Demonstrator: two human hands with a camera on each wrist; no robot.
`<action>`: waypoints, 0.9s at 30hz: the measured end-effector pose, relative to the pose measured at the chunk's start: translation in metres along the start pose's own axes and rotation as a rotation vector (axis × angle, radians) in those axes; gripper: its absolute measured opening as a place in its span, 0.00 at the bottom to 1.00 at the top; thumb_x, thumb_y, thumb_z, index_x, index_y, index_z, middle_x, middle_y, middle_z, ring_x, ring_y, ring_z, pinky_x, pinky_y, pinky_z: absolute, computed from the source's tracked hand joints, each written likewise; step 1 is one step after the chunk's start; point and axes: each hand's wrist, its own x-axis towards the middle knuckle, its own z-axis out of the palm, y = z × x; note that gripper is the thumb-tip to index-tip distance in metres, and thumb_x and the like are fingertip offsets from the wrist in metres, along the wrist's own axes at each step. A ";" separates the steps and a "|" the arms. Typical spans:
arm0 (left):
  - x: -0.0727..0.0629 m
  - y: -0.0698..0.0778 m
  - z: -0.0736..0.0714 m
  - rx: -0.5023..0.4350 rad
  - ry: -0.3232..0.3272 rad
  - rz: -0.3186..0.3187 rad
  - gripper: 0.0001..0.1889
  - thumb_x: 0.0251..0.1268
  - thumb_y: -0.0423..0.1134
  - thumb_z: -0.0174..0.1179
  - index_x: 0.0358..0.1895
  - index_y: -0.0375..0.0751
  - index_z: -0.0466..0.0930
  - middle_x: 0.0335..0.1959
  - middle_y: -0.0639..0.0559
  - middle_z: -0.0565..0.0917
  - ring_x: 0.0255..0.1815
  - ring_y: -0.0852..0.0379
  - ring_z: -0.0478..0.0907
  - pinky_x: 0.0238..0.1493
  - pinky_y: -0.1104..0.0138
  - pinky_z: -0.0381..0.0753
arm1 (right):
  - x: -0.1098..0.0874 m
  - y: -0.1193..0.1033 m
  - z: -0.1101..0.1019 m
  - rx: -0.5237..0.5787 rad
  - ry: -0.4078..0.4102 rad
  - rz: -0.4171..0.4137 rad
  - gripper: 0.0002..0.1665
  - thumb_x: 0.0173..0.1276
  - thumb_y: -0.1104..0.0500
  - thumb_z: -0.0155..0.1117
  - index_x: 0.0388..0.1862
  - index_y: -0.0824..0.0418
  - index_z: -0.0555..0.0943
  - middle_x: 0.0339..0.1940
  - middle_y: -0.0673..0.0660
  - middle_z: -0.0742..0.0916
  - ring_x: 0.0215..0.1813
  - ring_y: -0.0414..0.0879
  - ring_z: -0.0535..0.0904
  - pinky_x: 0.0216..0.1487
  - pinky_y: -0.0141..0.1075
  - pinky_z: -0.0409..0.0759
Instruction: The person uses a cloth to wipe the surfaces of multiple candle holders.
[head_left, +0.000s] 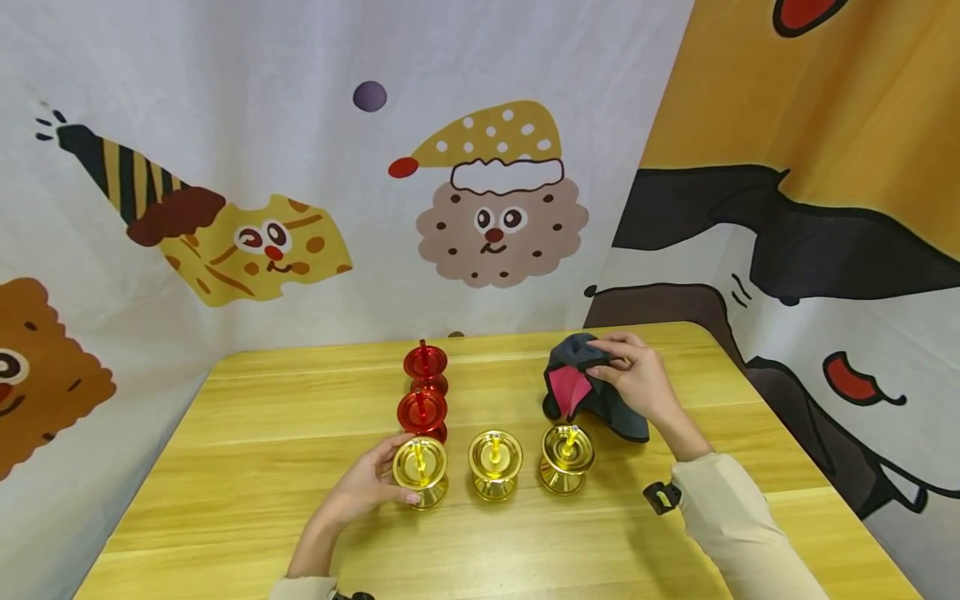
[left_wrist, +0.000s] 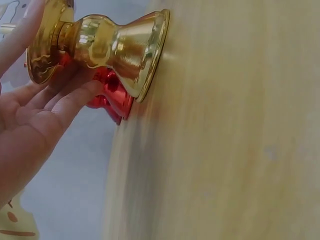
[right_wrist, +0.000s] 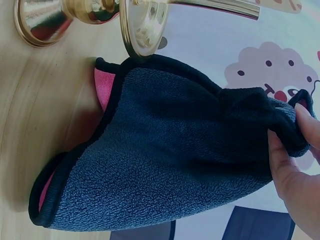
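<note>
One grey-and-pink cloth (right_wrist: 165,145), at two o'clock from the middle gold candle holder (head_left: 495,482), is pinched by the right hand (head_left: 639,377) and best guided clear of the right gold candle holder (head_left: 562,477) at three o'clock, while the left gold candle holder (head_left: 429,492), at nine, is lightly grasped by the left hand (head_left: 365,483).

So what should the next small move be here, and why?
Probably raise the dark grey, pink-backed fabric cloth slightly: the right hand pinches one end, while the rest hangs close behind the rightmost shiny gold candle holder, so a low sideways sweep might knock it.
</note>
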 end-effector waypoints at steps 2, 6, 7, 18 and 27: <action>0.000 0.002 0.002 0.006 0.015 -0.016 0.44 0.41 0.29 0.71 0.64 0.25 0.56 0.59 0.30 0.67 0.59 0.36 0.65 0.55 0.64 0.71 | -0.001 0.000 0.000 0.006 -0.004 0.002 0.19 0.55 0.72 0.66 0.48 0.73 0.79 0.47 0.65 0.75 0.46 0.57 0.75 0.47 0.46 0.76; 0.000 0.009 0.006 0.043 0.047 -0.059 0.43 0.40 0.30 0.72 0.63 0.25 0.58 0.57 0.31 0.69 0.56 0.38 0.68 0.54 0.62 0.73 | -0.001 0.000 0.000 0.007 -0.007 -0.001 0.19 0.54 0.72 0.66 0.48 0.73 0.79 0.47 0.65 0.75 0.46 0.58 0.75 0.47 0.47 0.76; 0.000 0.012 0.007 0.056 0.053 -0.069 0.43 0.39 0.30 0.72 0.63 0.26 0.59 0.56 0.32 0.70 0.55 0.39 0.69 0.53 0.61 0.73 | -0.001 0.000 0.000 0.004 -0.007 -0.002 0.19 0.54 0.72 0.66 0.48 0.73 0.79 0.47 0.65 0.75 0.46 0.58 0.75 0.47 0.47 0.76; 0.009 0.065 0.019 0.061 0.123 -0.065 0.41 0.43 0.32 0.71 0.63 0.29 0.60 0.56 0.34 0.71 0.50 0.44 0.74 0.49 0.63 0.76 | 0.005 -0.009 -0.002 -0.009 -0.010 -0.004 0.20 0.56 0.70 0.66 0.49 0.71 0.79 0.48 0.65 0.75 0.48 0.57 0.73 0.49 0.50 0.75; 0.032 0.108 0.031 0.112 0.304 -0.084 0.41 0.42 0.30 0.72 0.64 0.35 0.61 0.56 0.41 0.73 0.53 0.48 0.73 0.53 0.60 0.73 | 0.013 -0.048 0.003 0.094 -0.043 -0.061 0.19 0.56 0.72 0.65 0.49 0.71 0.79 0.49 0.63 0.74 0.50 0.53 0.71 0.50 0.49 0.74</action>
